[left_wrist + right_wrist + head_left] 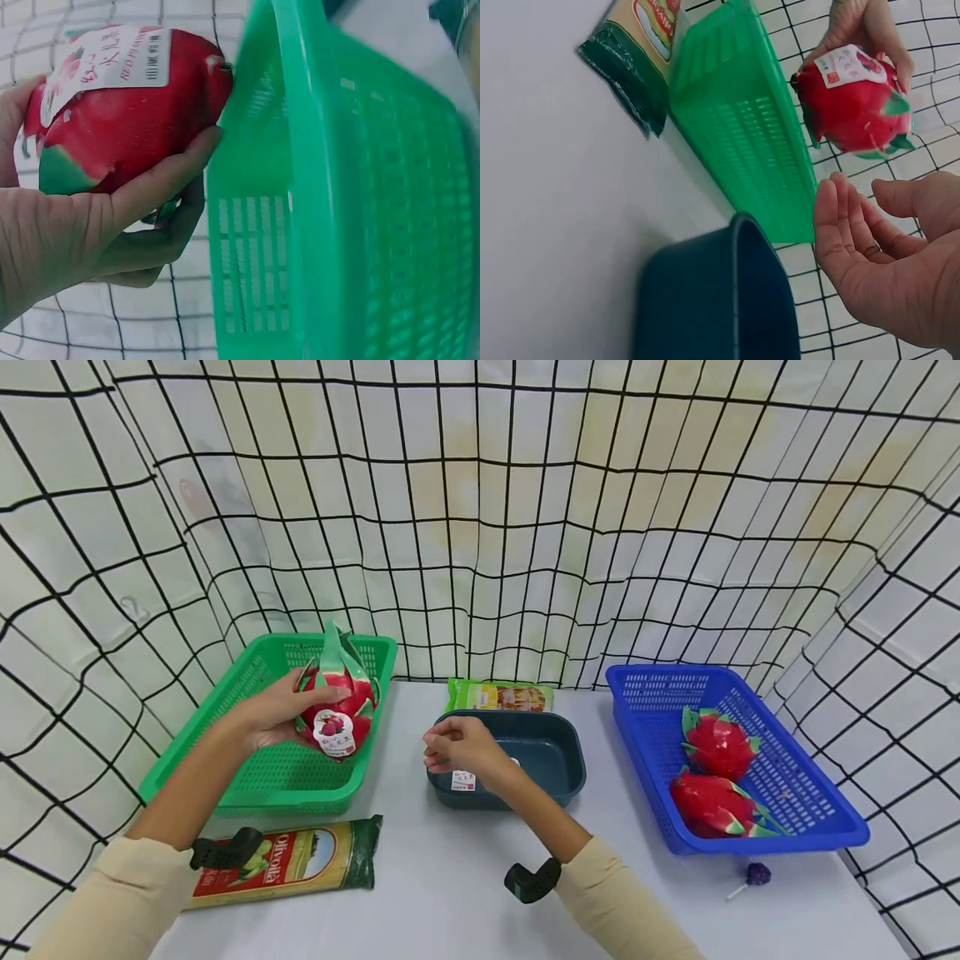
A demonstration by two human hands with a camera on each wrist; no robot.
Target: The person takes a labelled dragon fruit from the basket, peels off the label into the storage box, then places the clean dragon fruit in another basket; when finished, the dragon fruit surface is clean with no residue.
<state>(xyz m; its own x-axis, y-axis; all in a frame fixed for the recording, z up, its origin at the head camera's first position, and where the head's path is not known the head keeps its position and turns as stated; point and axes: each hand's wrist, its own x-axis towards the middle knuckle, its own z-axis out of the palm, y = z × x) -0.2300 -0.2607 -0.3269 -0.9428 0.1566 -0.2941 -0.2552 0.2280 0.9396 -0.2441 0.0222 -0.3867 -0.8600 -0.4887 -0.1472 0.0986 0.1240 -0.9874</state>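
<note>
My left hand (pixel 281 710) grips a red dragon fruit (pixel 356 700) with green leaves and a white label, holding it above the green basket (pixel 262 789). In the left wrist view the fingers and thumb wrap around the dragon fruit (pixel 142 120), beside the basket's green rim (pixel 307 135). My right hand (pixel 467 747) hovers over the left side of a dark teal bin (pixel 566 760) and holds nothing. The right wrist view shows the right hand (pixel 877 255) with its fingers loosely bent, apart from the dragon fruit (pixel 851 105).
A blue basket (pixel 645 752) on the right contains two dragon fruits (pixel 716 810). A purple lollipop (pixel 757 874) lies in front of it. A pasta packet (pixel 300 860) lies before the green basket. Behind the bin is a green snack packet (pixel 498 696). Black netting surrounds the table.
</note>
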